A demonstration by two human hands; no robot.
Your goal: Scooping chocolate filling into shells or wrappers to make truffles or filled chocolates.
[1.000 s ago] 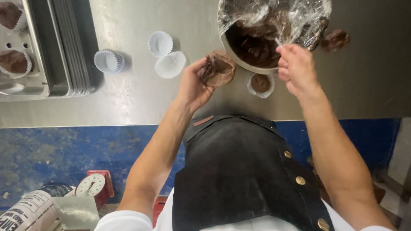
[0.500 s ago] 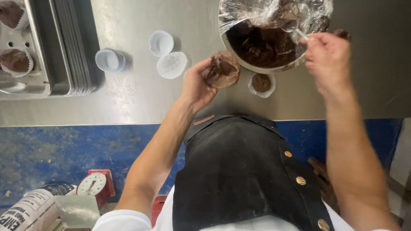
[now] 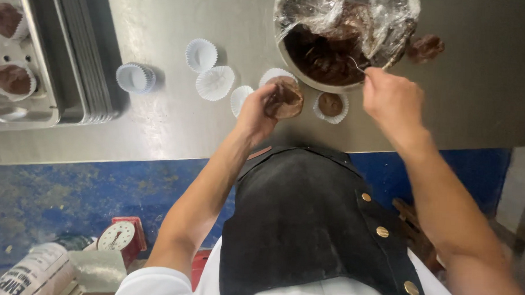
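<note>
Since 1 s ago the right hand [image 3: 392, 102] has swung from over the bowl [image 3: 330, 45] to its near rim, pinching a spoon [image 3: 358, 66] in the batter. Left hand [image 3: 258, 112] cups a filled paper case [image 3: 284, 97] just below the bowl. Risk: batter drips onto desk [image 3: 479, 103] btwn bowl & case, or the soft case buckles.

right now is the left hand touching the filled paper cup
Touching. The head view shows the left hand with its fingers curled around the filled paper cup, lifted just above the steel table.
</note>
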